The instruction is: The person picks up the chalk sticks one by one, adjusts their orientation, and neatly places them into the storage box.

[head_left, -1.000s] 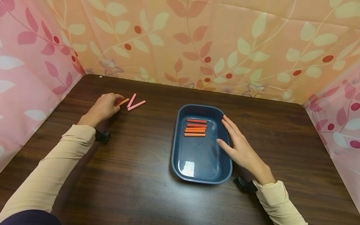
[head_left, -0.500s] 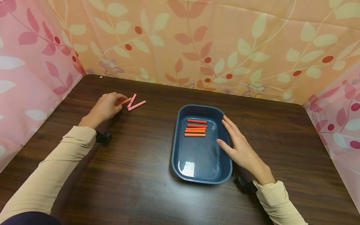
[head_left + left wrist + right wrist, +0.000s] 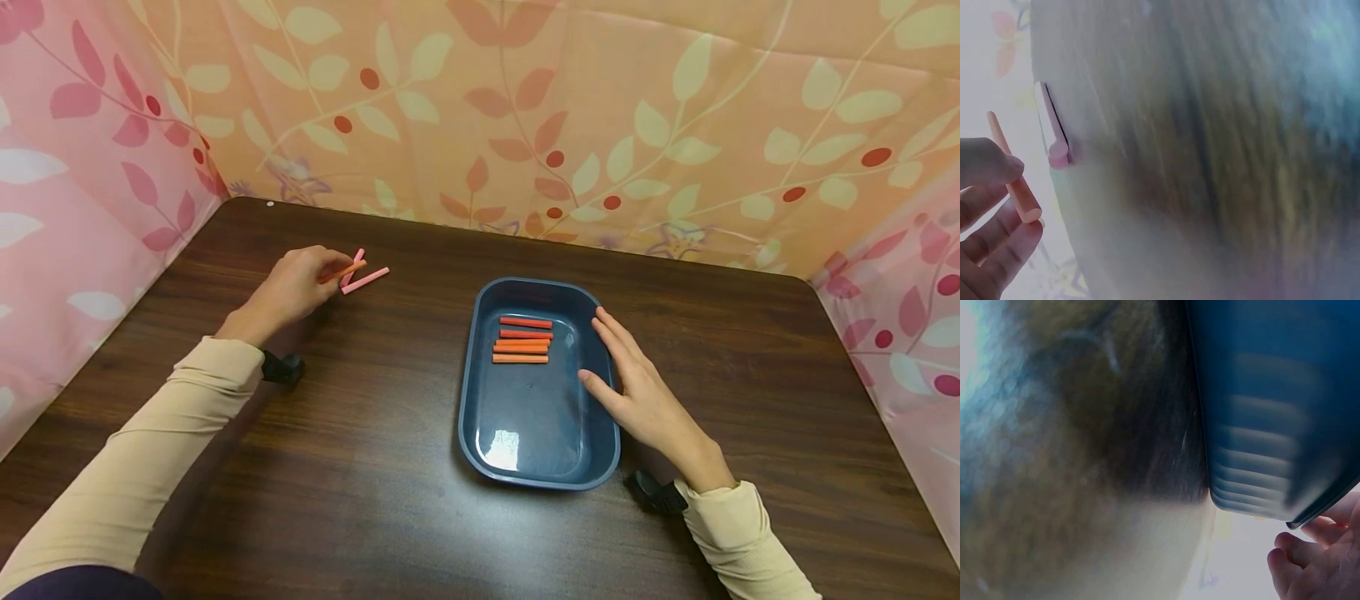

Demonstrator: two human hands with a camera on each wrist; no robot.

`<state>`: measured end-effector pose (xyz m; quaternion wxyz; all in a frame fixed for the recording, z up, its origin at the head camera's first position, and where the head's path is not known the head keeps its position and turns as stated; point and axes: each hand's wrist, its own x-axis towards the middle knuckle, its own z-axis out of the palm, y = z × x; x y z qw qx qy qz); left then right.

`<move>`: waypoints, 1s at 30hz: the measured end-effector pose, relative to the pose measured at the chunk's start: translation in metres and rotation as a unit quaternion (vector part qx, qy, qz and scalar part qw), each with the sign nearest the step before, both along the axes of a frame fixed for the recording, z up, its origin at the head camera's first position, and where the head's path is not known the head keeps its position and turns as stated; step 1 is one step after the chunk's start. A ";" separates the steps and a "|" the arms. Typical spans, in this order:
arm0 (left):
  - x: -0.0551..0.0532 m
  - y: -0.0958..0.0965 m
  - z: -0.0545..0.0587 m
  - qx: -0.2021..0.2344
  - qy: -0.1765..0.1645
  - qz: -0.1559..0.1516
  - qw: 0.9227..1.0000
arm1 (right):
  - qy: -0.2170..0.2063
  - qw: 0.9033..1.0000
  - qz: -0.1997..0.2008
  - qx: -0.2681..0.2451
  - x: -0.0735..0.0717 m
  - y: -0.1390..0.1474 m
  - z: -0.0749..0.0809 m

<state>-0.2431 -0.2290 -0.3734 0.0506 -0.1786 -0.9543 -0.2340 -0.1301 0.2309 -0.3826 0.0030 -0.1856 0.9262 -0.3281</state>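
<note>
In the head view my left hand (image 3: 295,283) pinches an orange chalk-like stick (image 3: 352,269) near the back left of the table. The left wrist view shows this orange stick (image 3: 1024,199) between thumb and fingertips, one end pointing outward. Two pink sticks (image 3: 367,280) lie just beyond that hand, partly overlapped by the held stick. My right hand (image 3: 643,396) rests at the right rim of a blue plastic bin (image 3: 467,392), fingers fairly straight and thumb over the inside. Red sticks (image 3: 526,322) and orange sticks (image 3: 521,359) lie in a row inside the bin.
The dark wooden table (image 3: 360,467) stands against a floral curtain (image 3: 465,108) at the back and sides. A small white spot (image 3: 271,203) shows at the table's back left edge. Black wrist cameras (image 3: 283,368) sit on both wrists.
My left hand has drawn the orange stick slightly up and to the right, and it now overlaps the pink sticks. The right hand and bin have stayed in place.
</note>
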 end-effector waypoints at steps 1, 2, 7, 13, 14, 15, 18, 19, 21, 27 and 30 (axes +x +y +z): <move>0.000 0.001 0.000 0.000 0.003 -0.003 1.000 | 0.000 1.000 0.000 0.000 0.000 0.000 0.000; 0.001 0.002 0.000 0.001 0.004 -0.006 1.000 | 0.000 1.000 0.000 0.000 0.000 0.000 0.000; 0.003 0.008 0.001 -0.004 0.007 -0.014 1.000 | -0.003 1.000 0.001 0.000 0.000 -0.001 0.000; 0.003 0.014 0.005 -0.018 0.033 -0.035 0.999 | -0.005 1.000 0.001 0.001 0.001 -0.001 0.001; 0.004 0.016 0.006 -0.016 0.035 -0.039 0.999 | -0.005 1.000 0.001 0.001 0.001 -0.001 0.001; 0.004 0.017 0.007 -0.013 0.037 -0.041 0.998 | -0.005 1.000 0.001 0.002 0.001 -0.001 0.001; 0.007 0.021 0.010 -0.006 0.034 -0.044 0.998 | -0.005 1.000 0.001 0.003 0.000 -0.001 0.000; 0.008 0.022 0.011 -0.006 0.034 -0.045 0.998 | -0.005 1.000 0.001 0.002 0.000 -0.001 0.000; 0.009 0.025 0.012 -0.006 0.035 -0.047 0.998 | -0.005 1.000 0.001 0.002 0.000 0.000 0.000; 0.011 0.034 0.016 -0.009 0.038 -0.056 0.998 | -0.003 1.000 0.001 0.001 0.001 0.000 0.000; 0.013 0.039 0.018 -0.007 0.027 -0.056 0.998 | 0.000 1.000 0.003 0.000 0.001 0.000 0.000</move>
